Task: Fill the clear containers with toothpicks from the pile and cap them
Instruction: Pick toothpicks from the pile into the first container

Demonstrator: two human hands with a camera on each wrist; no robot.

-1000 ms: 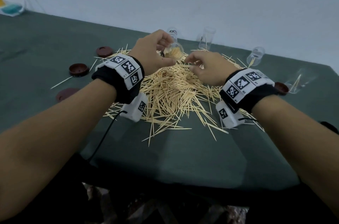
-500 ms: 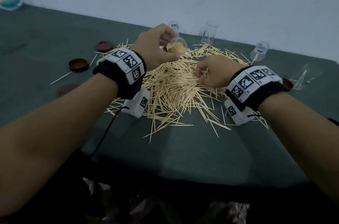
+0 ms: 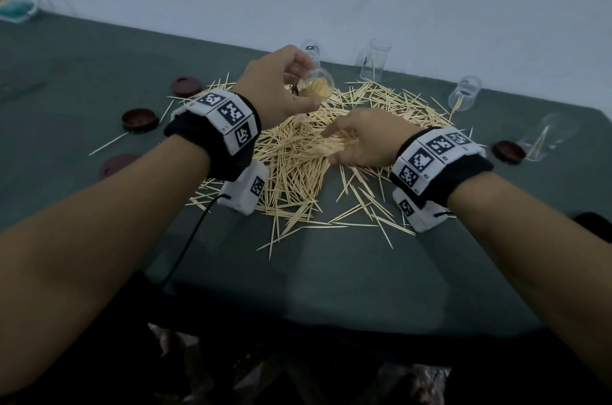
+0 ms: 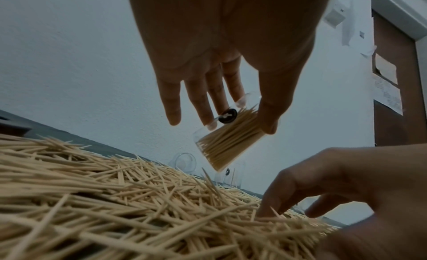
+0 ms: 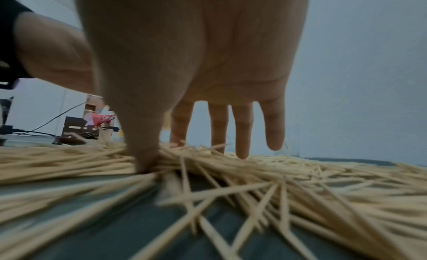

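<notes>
The left hand (image 3: 281, 86) grips a clear, toothpick-packed cylindrical container (image 3: 316, 88); the right hand (image 3: 361, 139), fingers spread, presses the thin wooden pile (image 3: 298, 169).

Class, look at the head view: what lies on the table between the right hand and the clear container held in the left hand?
Only loose toothpicks of the pile lie between the right hand and the container that the left hand holds. The head view shows this.
</notes>
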